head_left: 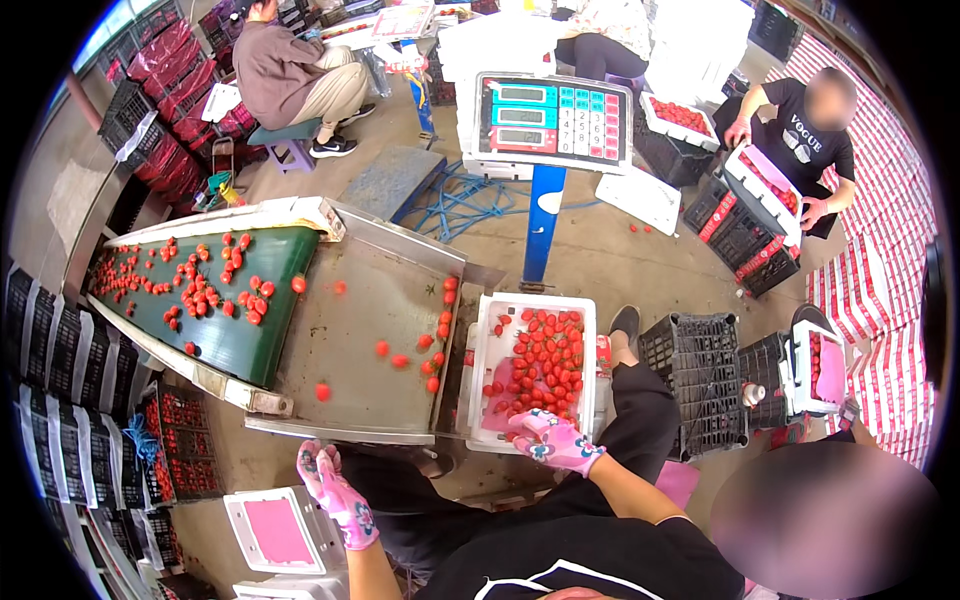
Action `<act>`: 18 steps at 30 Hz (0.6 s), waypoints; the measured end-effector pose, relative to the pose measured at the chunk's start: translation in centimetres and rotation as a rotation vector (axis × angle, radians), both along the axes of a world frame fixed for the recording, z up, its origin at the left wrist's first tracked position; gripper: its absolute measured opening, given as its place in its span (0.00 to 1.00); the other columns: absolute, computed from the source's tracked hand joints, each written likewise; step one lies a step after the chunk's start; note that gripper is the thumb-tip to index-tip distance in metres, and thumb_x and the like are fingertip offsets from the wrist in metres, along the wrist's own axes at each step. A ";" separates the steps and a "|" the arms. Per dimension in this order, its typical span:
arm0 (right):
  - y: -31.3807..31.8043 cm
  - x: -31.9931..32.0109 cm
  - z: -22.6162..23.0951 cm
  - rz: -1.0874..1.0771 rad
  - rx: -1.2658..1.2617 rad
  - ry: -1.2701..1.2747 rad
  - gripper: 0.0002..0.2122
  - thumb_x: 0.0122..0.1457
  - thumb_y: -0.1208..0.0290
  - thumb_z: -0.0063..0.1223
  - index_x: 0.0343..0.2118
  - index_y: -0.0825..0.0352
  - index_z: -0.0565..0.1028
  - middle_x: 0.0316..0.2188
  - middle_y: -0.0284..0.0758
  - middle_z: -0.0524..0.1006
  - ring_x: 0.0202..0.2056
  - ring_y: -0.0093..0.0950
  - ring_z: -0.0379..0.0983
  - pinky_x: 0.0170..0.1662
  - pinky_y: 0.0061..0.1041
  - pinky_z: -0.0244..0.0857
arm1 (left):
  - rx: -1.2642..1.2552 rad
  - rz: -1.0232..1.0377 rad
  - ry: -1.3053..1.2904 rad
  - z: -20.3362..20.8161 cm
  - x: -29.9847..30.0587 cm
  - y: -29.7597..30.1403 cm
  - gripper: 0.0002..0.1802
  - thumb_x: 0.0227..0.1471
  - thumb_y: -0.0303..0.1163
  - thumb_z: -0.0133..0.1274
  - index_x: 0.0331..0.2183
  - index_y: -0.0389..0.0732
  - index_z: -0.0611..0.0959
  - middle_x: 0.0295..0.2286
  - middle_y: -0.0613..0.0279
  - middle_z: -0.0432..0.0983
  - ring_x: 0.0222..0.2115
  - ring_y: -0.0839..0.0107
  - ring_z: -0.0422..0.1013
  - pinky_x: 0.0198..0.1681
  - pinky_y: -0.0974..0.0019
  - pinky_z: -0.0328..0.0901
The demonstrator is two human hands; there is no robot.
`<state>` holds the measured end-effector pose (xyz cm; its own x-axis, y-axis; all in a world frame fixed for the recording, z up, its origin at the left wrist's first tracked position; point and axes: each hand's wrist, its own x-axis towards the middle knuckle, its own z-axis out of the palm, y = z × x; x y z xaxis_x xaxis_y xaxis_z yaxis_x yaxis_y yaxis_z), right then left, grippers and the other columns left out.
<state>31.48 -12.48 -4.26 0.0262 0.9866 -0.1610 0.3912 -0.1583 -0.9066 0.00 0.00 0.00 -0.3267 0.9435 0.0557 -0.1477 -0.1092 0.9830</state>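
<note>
Steel chute [350,318], 1 grn belt [240,345], own 2 gloved hands [340,497] [560,445], R at tomato box [487,352]

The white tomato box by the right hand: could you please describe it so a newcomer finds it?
Find the blue post under the scale display. Below it in the picture, right of the metal tray, sits an open white box of red tomatoes. Only this box has the wearer's pink-gloved right hand at its near edge.

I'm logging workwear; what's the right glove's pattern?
The right glove is pink with flowers: head view.
</note>
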 end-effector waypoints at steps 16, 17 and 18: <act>0.6 13.3 -16.1 -0.728 -0.307 -0.274 0.25 0.49 0.62 0.58 0.49 0.65 0.67 0.36 0.45 0.75 0.39 0.41 0.73 0.41 0.35 0.66 | 0.040 -0.469 0.589 -2.6 8.8 -3.3 0.21 0.45 0.26 0.58 0.44 0.37 0.74 0.38 0.50 0.72 0.41 0.57 0.71 0.45 0.61 0.65; 0.6 13.2 -17.2 -0.690 -0.458 -0.204 0.24 0.48 0.60 0.59 0.47 0.65 0.68 0.35 0.44 0.76 0.38 0.40 0.74 0.40 0.35 0.67 | 0.085 -0.496 0.667 -1.6 9.0 -3.5 0.21 0.45 0.28 0.58 0.44 0.38 0.74 0.38 0.51 0.72 0.40 0.57 0.71 0.43 0.61 0.65; 0.3 12.7 -18.4 -0.731 -0.442 -0.226 0.24 0.47 0.58 0.60 0.45 0.65 0.68 0.34 0.44 0.76 0.37 0.40 0.74 0.39 0.35 0.67 | 0.138 -0.519 0.740 -0.4 9.3 -3.7 0.21 0.46 0.29 0.58 0.44 0.39 0.75 0.37 0.51 0.72 0.38 0.58 0.71 0.42 0.61 0.66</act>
